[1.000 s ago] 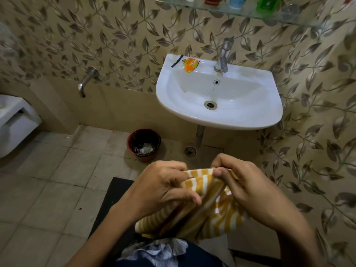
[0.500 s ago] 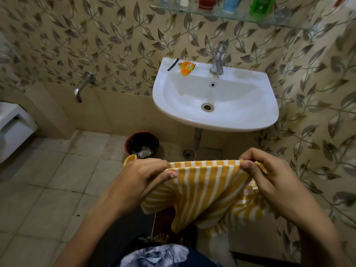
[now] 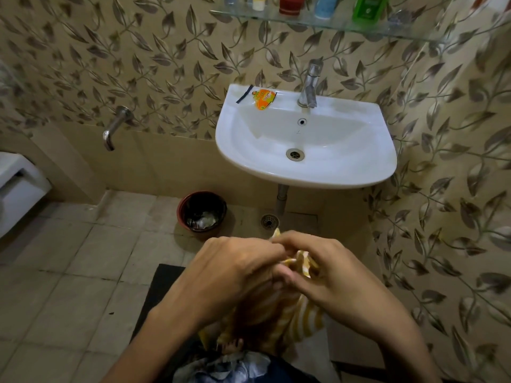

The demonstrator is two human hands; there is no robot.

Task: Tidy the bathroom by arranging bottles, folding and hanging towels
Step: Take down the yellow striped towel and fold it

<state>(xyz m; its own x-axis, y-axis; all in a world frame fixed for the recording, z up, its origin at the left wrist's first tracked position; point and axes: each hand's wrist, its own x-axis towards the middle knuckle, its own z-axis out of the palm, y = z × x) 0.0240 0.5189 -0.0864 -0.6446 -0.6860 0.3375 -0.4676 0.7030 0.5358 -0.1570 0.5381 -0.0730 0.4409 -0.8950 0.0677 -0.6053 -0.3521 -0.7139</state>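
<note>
A yellow-and-white striped towel (image 3: 301,319) hangs doubled below my two hands, in front of my body. My left hand (image 3: 229,275) and my right hand (image 3: 329,275) are pressed together at its top edge, both pinching the cloth; most of the upper towel is hidden behind them. Several bottles (image 3: 289,4) stand in a row on the glass shelf (image 3: 401,33) above the sink, cut off by the top of the frame.
A white wall sink (image 3: 384,175) with a tap (image 3: 308,84) and an orange sachet (image 3: 264,99) is ahead. A brown waste bin (image 3: 201,211) and a floor drain (image 3: 269,221) are below it. Left: a wall spout (image 3: 114,127) and a white toilet (image 3: 19,183). A dark mat (image 3: 163,288) lies underfoot.
Half a second ago the towel was stretched wide between my hands. My hands have come together, bringing its two top corners to meet, and the towel now hangs folded in half.
</note>
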